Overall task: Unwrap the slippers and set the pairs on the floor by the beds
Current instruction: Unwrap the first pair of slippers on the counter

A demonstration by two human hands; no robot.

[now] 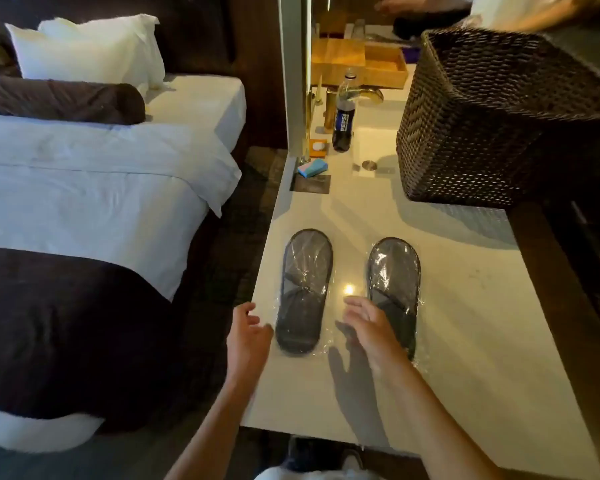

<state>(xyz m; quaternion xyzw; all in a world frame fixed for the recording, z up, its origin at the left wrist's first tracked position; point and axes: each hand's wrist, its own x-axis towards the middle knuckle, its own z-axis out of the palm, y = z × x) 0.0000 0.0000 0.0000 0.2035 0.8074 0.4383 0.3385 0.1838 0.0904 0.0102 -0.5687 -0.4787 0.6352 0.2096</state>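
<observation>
Two packs of dark grey slippers lie side by side on the white counter (465, 306), each sealed in clear plastic. The left pack (305, 289) points away from me; the right pack (394, 271) lies parallel to it. My left hand (248, 336) hovers open at the counter's left edge, fingertips close to the left pack's heel end. My right hand (368, 323) is open too, between the two packs, and covers the lower left part of the right pack. Whether either hand touches the plastic is unclear.
A bed (94, 188) with white sheets and a dark runner stands to the left, a narrow strip of dark floor (229, 244) between it and the counter. A dark wicker basket (492, 126), a Pepsi bottle (343, 119), a soap dish (317, 147) and wooden trays (361, 64) stand farther back.
</observation>
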